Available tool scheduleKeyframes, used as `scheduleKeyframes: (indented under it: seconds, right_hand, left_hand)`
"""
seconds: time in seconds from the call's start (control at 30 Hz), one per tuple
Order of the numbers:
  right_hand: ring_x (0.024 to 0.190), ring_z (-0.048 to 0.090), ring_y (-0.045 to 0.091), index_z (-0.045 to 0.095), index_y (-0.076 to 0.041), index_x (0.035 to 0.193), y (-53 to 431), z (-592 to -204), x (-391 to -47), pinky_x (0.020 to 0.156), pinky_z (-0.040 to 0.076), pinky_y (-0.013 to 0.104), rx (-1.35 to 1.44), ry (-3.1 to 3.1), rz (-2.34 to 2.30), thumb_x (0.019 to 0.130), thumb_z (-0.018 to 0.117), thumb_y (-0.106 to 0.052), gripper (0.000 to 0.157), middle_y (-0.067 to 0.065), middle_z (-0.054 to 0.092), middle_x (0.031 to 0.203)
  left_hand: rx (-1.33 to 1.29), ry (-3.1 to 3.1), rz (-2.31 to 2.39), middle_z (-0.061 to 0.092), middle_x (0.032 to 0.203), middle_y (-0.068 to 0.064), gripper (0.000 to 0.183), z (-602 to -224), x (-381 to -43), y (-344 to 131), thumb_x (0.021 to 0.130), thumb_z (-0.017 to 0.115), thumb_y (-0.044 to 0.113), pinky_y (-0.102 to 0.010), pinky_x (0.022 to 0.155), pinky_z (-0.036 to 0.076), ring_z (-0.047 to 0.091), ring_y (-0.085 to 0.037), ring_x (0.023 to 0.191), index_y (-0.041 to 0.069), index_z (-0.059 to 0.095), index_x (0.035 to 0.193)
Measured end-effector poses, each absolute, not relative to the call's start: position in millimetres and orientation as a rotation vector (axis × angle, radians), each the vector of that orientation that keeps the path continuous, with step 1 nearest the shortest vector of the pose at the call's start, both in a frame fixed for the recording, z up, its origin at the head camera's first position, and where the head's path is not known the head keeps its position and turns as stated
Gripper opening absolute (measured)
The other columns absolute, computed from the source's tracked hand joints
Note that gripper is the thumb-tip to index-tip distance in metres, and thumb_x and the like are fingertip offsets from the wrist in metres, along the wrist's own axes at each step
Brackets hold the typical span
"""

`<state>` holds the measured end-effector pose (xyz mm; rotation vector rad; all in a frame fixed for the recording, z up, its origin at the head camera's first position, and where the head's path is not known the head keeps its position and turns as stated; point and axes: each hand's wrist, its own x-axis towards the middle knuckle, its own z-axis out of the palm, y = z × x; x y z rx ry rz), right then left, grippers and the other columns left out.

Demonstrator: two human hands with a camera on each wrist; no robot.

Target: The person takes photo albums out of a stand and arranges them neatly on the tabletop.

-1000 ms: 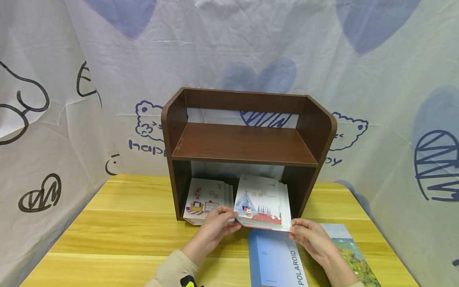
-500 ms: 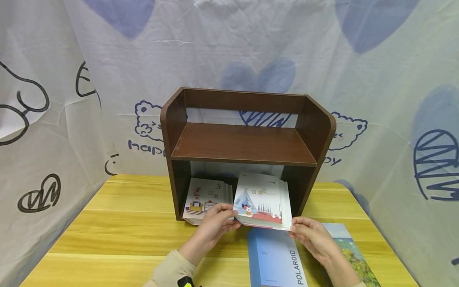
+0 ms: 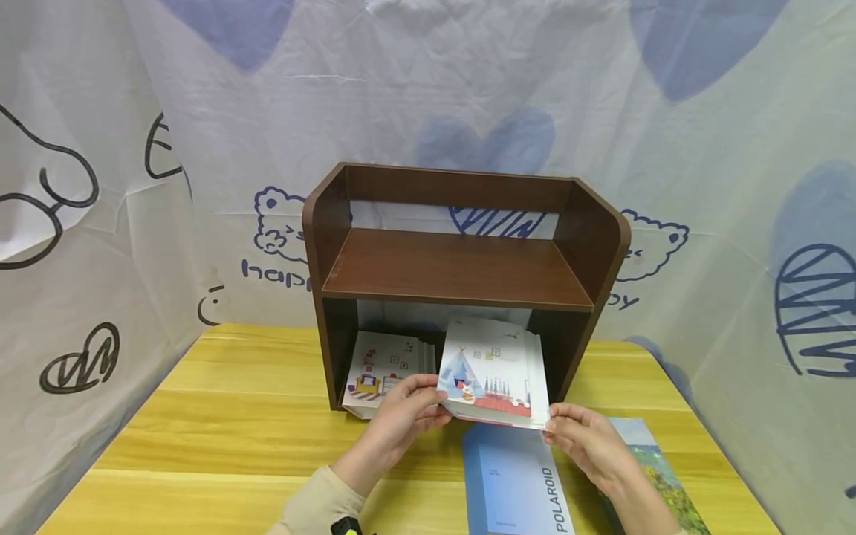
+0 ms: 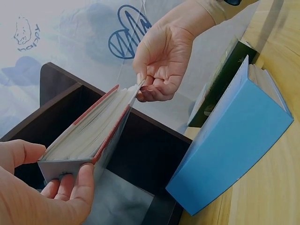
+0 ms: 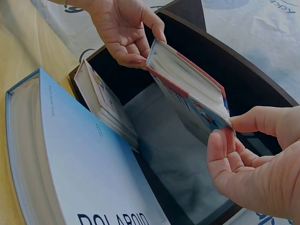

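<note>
Between both hands is a thick white book with a blue tent and a red rug on its cover. My left hand pinches its near left corner, thumb on top and fingers below, as the left wrist view also shows. At the near right corner, my right hand pinches the cover between thumb and fingers. The book is tilted, its far part inside the lower compartment of the dark brown shelf. Left of it in that compartment lies another white book, partly hidden by my left hand.
A thick blue POLAROID book lies on the wooden table below the held book. To its right is a book with a painted landscape cover, partly covered by my right arm. A patterned cloth hangs behind the shelf.
The far edge of the held book has risen slightly inside the lower compartment. Both hands keep their grip on its near corners; the other books stay where they were.
</note>
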<state>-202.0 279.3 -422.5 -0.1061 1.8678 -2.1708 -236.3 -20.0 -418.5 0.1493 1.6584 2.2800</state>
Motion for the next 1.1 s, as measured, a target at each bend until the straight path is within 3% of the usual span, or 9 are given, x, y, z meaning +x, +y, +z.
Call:
scheduleKeyframes:
  seconds: [1.1]
  right_hand:
    - [0.084,0.064,0.008,0.061,-0.012,0.100,275.4,-415.7,-196.3,0.080,0.056,0.021,-0.182,1.861,-2.170,0.094,0.056,0.000,0.014,-0.004,0.066,0.095]
  left_hand:
    - [0.169,1.662,2.277,0.061,0.107,-0.013,0.049,-410.9,-226.4,-28.1,0.091,0.063,0.010,-0.026,0.078,0.058,0.064,-0.017,0.083,-0.009,0.044,0.132]
